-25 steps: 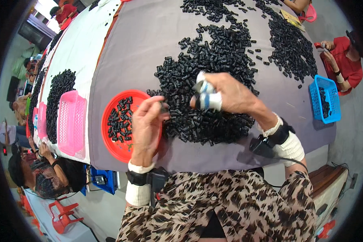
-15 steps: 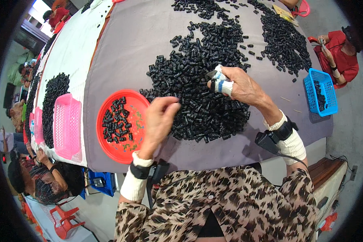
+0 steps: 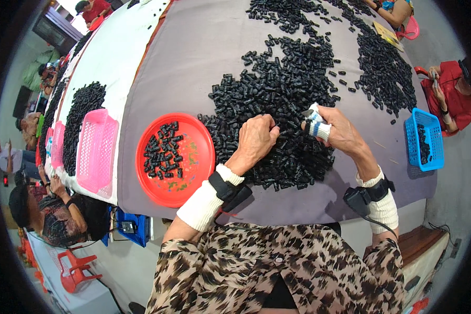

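Observation:
A large heap of small black cylindrical plastic pieces (image 3: 277, 94) spreads over the grey tablecloth in front of me. My left hand (image 3: 258, 137) is at the heap's middle, its fingers curled downward and closed; whatever they grip is hidden. To its right, my right hand (image 3: 339, 128) is closed above the heap's right side, with white and blue cloth wrapped round its thumb and finger. Out of that grip sticks the tip of a small dark, blade-like tool (image 3: 307, 112). Left of the heap, a round red plate (image 3: 199, 172) holds several black pieces.
On the left stands a pink basket (image 3: 110, 152), beside another black pile (image 3: 83, 112). A blue basket (image 3: 435, 123) with some pieces is at the right edge, near a co-worker in red (image 3: 450, 97). Thin sticks (image 3: 379, 144) lie on the tablecloth (image 3: 172, 68).
My left hand has moved right, from beside the red plate onto the middle of the heap. My right hand keeps its grip over the heap. The whole view has shifted slightly.

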Demonstrator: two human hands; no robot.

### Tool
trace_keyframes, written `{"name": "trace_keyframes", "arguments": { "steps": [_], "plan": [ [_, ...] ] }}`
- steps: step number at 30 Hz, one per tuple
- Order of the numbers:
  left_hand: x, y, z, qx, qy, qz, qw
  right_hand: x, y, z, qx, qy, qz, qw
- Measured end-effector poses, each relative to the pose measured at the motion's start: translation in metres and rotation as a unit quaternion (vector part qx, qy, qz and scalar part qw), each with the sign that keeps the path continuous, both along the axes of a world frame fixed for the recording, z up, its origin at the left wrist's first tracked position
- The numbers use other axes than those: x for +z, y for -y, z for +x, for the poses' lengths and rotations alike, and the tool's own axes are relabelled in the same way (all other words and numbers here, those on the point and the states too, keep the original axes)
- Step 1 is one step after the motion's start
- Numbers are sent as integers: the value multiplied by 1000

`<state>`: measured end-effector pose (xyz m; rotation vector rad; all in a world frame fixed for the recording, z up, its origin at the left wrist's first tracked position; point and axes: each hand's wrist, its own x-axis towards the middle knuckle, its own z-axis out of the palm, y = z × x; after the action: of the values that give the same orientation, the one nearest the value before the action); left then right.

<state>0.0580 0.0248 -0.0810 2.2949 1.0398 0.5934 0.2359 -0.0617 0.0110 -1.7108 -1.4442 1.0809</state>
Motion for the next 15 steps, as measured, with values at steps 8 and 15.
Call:
{"name": "trace_keyframes", "arguments": {
  "steps": [8, 15],
  "plan": [
    [71, -46, -41, 45, 287, -202, 935, 33, -18, -18, 64, 63, 28, 996],
    [151, -37, -69, 23, 518, -234, 822, 56, -35, -35, 183, 84, 164, 966]
  ]
}}
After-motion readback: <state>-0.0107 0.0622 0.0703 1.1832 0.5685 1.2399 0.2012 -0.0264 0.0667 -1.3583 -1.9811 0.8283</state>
